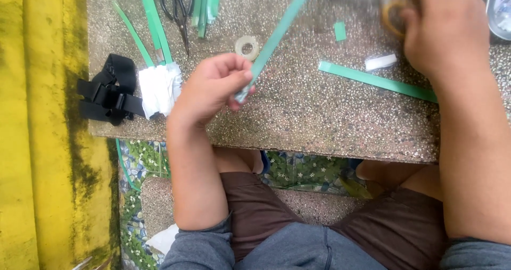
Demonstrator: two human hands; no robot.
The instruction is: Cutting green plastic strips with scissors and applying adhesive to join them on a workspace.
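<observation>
Here, left hand: the left hand [213, 86] pinched the lower end of a long green strip [277, 36] between thumb and fingers, above the table [298, 115].
Green strip: it ran up and to the right from that hand, tilted, toward the top edge of the view.
Right hand: the right hand [444, 28] was blurred at the upper right, curled beside a yellowish tape roll [393, 15]; whether it clamped the roll could not be told.
Nearby: a pale tape ring [247, 47] lay just beside the strip, scissors [179, 9] above it, another green strip [378, 81] to the right.
Left edge: white cloth [158, 89] touched a black strap [109, 92].
</observation>
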